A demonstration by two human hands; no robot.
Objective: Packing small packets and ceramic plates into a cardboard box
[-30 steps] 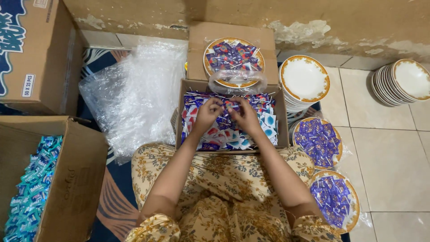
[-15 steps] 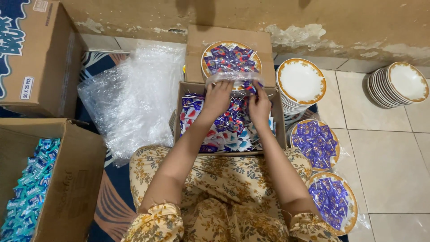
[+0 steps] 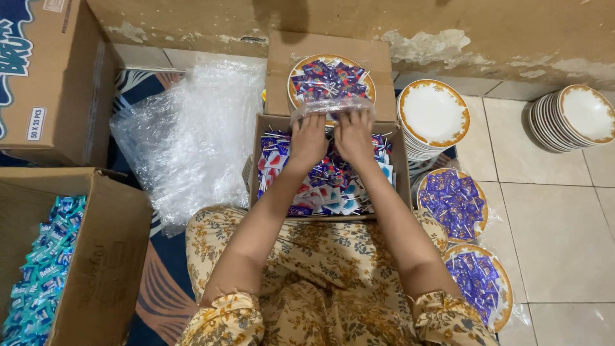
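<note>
My left hand (image 3: 309, 138) and my right hand (image 3: 353, 134) reach forward side by side and grip the near edge of a clear plastic bag (image 3: 330, 106). The bag is around a gold-rimmed plate filled with small red and blue sachets (image 3: 330, 80), which rests on a cardboard flap (image 3: 282, 70) at the far side. Below my hands an open cardboard box (image 3: 400, 173) holds many loose red, white and blue sachets (image 3: 330, 186).
A pile of clear plastic bags (image 3: 192, 141) lies to the left. Two wrapped plates of purple sachets (image 3: 453, 204) (image 3: 479, 282) sit at the right, with stacks of empty plates (image 3: 434, 115) (image 3: 573, 115) behind. Left are a large cardboard box (image 3: 54, 83) and a box of turquoise packets (image 3: 45, 269).
Both hands have moved forward from the middle of the sachet box to its far edge, and now hold the plastic at the filled plate.
</note>
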